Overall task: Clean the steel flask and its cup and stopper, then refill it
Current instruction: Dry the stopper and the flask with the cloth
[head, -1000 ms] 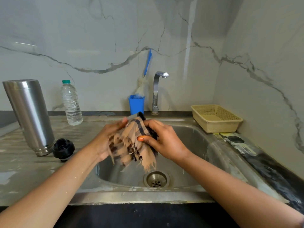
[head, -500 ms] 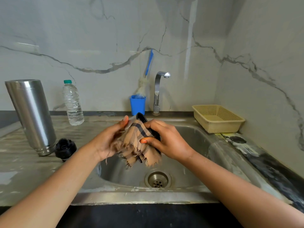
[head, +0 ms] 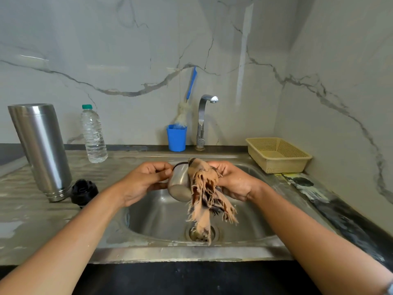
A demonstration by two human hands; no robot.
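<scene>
Over the sink basin my left hand grips the small steel cup, tilted with its base toward me. My right hand holds a frayed tan checked cloth against the cup's right side; the cloth's loose end hangs down to the drain. The tall steel flask stands upside down on the counter at the left. Its black stopper lies beside it on the right.
A clear water bottle with a green cap stands behind the flask. A blue holder with a brush and the tap are behind the sink. A beige plastic basket sits at the right by the wall.
The cloth no longer wraps the cup: it has slid to the right side and hangs long, leaving the steel cup bare in my left hand.
</scene>
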